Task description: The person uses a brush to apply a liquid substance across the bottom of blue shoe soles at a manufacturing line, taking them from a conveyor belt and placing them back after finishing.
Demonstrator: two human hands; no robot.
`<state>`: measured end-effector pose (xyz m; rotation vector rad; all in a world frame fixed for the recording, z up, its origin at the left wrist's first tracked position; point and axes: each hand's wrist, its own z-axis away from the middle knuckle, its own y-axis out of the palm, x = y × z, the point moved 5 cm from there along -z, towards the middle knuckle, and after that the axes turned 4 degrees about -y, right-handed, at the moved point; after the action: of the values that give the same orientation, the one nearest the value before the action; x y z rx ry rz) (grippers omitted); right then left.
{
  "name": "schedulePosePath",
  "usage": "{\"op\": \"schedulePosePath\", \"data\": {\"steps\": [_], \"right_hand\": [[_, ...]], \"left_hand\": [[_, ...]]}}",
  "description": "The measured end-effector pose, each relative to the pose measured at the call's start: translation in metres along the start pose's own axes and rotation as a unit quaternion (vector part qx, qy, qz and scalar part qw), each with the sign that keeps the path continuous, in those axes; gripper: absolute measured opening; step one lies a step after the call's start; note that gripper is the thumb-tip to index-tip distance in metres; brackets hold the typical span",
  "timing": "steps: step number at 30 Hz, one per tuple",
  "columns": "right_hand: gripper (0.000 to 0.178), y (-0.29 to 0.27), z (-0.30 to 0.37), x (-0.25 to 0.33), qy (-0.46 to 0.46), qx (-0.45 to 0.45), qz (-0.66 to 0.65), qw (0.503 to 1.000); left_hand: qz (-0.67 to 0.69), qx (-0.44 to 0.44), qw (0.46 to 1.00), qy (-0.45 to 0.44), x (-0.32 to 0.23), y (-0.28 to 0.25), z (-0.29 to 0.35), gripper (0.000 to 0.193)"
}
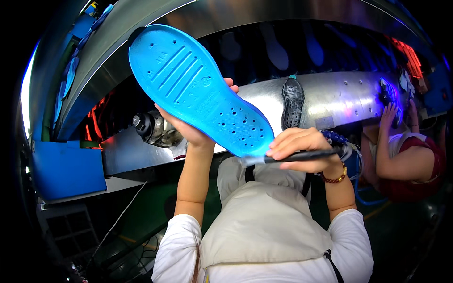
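A bright blue shoe sole (186,85) with slots and small holes is raised in front of me, heel end at the upper left. My left hand (188,134) is closed round its middle from below, fingertips showing at the far edge. In my right hand (304,148) is a slim black-handled tool (295,156); its pale tip is smeared by motion, so its kind is unclear. That tip lies by the sole's lower end, where my right fingers also touch the edge. A dark speckled sole (293,101) rests on the metal bench beyond my right hand.
Left of the blue sole, a metal pot with a black fitting (158,129) stands on the bench (325,96). Several soles (273,47) lie in a dark strip behind. A blue box (68,170) stands at left. A co-worker (406,160) works at right.
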<state>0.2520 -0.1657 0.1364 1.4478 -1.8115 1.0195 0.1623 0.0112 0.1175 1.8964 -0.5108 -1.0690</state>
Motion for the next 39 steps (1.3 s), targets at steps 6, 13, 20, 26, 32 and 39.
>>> {"op": "schedulePosePath", "data": {"steps": [6, 13, 20, 26, 32, 39], "right_hand": [[0.021, -0.01, 0.014, -0.027, 0.091, -0.167, -0.183, 0.965], [0.022, 0.018, 0.001, -0.007, 0.119, -0.125, -0.16, 0.972], [0.02, -0.005, -0.004, -0.007, 0.074, -0.04, -0.032, 0.996], [0.019, -0.004, -0.006, 0.008, 0.052, 0.129, -0.052, 0.989], [0.019, 0.0, -0.008, 0.007, 0.071, 0.17, 0.029, 0.983], [0.017, -0.022, -0.009, 0.002, 0.072, 0.154, 0.049, 0.984]], "left_hand": [[-0.064, -0.089, 0.994, -0.009, 0.001, 0.018, -0.011, 0.093], [-0.063, -0.117, 0.982, -0.134, 0.045, -0.027, 0.04, 0.076], [-0.022, -0.007, 0.961, -0.275, 0.037, -0.004, 0.03, 0.06], [-0.102, -0.046, 0.897, -0.428, 0.043, -0.01, 0.035, 0.059], [-0.261, -0.013, 0.835, -0.484, 0.048, -0.002, 0.034, 0.063], [-0.237, -0.129, 0.828, -0.491, 0.038, -0.006, 0.041, 0.067]]}}
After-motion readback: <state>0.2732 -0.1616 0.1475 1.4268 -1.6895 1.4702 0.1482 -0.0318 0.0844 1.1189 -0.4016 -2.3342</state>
